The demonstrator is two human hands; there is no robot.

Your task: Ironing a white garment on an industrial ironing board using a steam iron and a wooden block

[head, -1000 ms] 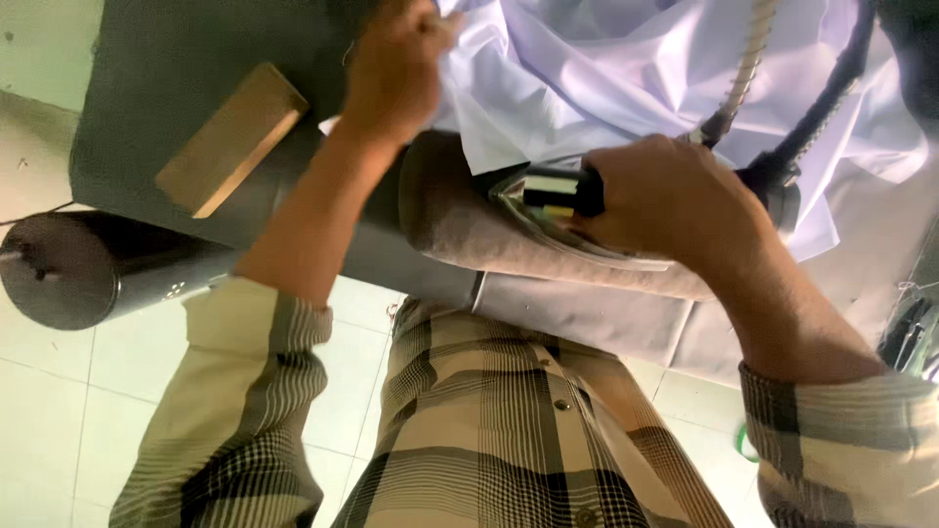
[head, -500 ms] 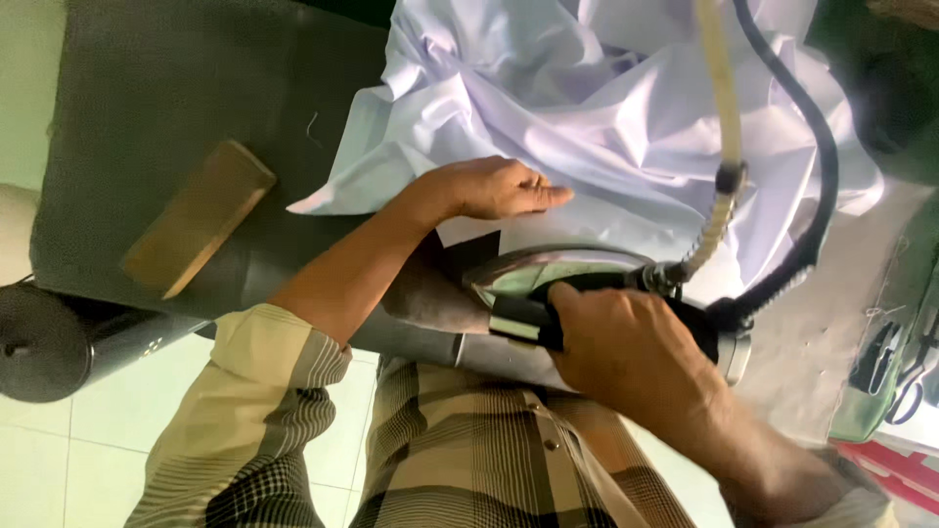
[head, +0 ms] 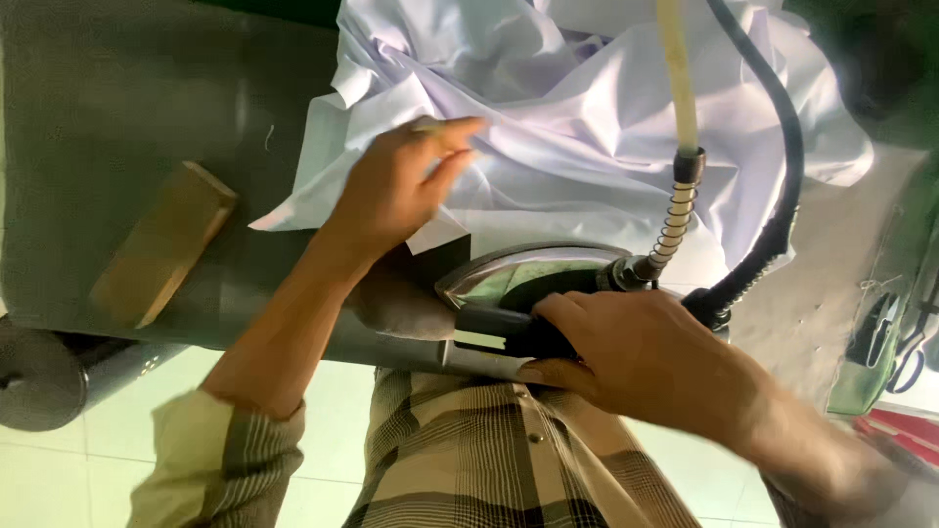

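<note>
A crumpled white garment (head: 597, 127) lies across the grey padded ironing table (head: 117, 108). My left hand (head: 401, 186) rests flat on the cloth's near edge, fingers stretched toward the right. My right hand (head: 636, 357) grips the black handle of a steam iron (head: 528, 284), whose metal body sits at the table's near edge, partly on the white cloth. A cream hose (head: 677, 78) with a spring collar and a black cable (head: 773, 186) run from the iron's back end up over the garment.
A wooden block (head: 161, 244) lies on the table at the left. A grey metal cylinder (head: 44, 376) sticks out below the table's left end. Scissors hang on a green pouch (head: 885, 332) at the right. White floor tiles show beneath.
The view has shifted, and the garment fills more of the frame. My left hand slid from the table's far side onto the cloth's near edge. My right hand keeps hold of the iron.
</note>
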